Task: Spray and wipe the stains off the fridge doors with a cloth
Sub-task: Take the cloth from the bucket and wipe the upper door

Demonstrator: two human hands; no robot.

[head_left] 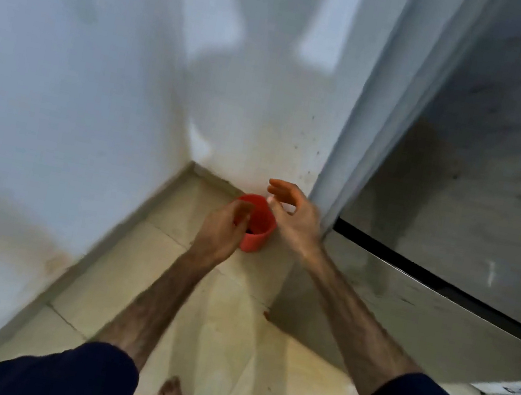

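The grey fridge fills the right side, with its upper door [486, 174] carrying dark streaks and specks and its lower door [382, 309] below a black gap. A red plastic cup [259, 228] stands on the floor in the wall corner, just left of the fridge. My left hand [224, 229] is at the cup's left rim with fingers curled down into it; blur hides whether it grips. My right hand [290, 218] hovers just above and right of the cup, fingers spread. No cloth or spray bottle is in view.
White walls [64, 75] meet in a corner behind the cup, with brown marks low down. The beige tiled floor [228, 331] has orange-brown spots near the fridge. My bare foot [170, 394] stands at the bottom centre.
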